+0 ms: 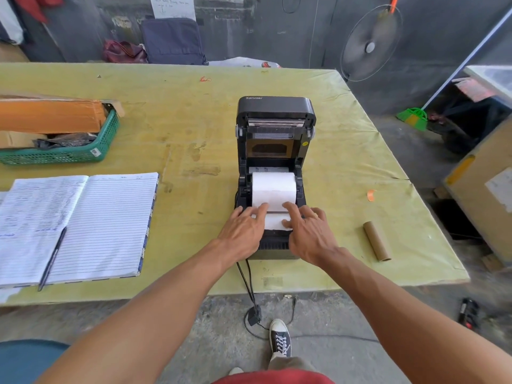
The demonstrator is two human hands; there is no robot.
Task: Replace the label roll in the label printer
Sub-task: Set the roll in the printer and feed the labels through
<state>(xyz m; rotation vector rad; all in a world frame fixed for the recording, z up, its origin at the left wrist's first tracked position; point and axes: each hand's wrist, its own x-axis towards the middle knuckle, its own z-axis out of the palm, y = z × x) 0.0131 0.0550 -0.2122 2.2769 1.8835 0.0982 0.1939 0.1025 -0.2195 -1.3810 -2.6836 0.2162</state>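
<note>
A black label printer (274, 112) stands in the middle of the table with its lid raised upright. A white label roll (273, 188) lies in its open bay, and a strip of labels (274, 221) runs from it toward the front. My left hand (243, 231) rests on the printer's front left, fingers stretched out onto the roll and strip. My right hand (309, 231) lies on the front right, its straight fingers pressing the strip down. An empty brown cardboard core (376, 241) lies on the table to the right of the printer.
An open lined notebook (91, 225) with a pen (52, 259) on it lies at the left. Behind it, a green basket (83, 153) holds cardboard. Black cables (248, 284) hang from the printer over the table's (194, 120) near edge. A fan (371, 42) stands at the back right.
</note>
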